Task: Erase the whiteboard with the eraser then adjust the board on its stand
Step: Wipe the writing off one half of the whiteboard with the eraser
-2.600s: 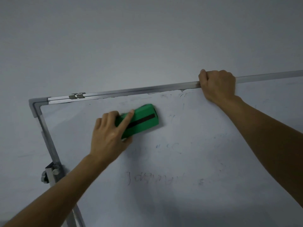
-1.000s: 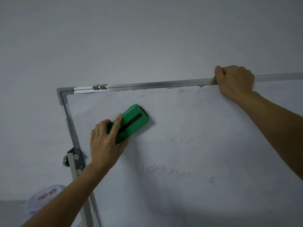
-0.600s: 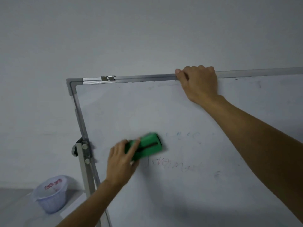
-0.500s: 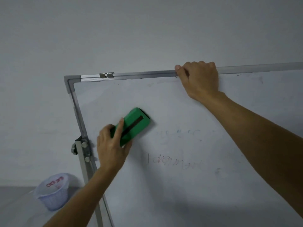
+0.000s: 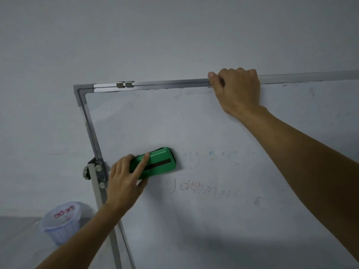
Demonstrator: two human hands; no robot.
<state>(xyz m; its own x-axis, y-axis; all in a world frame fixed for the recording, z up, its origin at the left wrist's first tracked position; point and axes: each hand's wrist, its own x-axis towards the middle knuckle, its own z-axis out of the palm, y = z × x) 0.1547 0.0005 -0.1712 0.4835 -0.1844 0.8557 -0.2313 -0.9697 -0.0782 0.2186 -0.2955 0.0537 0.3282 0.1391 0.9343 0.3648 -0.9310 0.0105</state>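
whiteboard (image 5: pixel 194 123), lidded basket (image 5: pixel 62 224) beside

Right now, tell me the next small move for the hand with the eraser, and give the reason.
Probably slide the green eraser right and slightly down. The left hand presses it flat on the whiteboard, and faint writing remains just below and right of it, with fainter marks level with it. The right hand grips the top frame, steadying the board.

Eraser (image 5: pixel 155 163) flat on whiteboard (image 5: pixel 194 220), near left edge, just left of faint writing (image 5: pixel 206 189). Stand bracket (image 5: pixel 96 171) beside that edge. Basket (image 5: pixel 62 222) lower left, on floor (image 5: pixel 17 239) behind stand.
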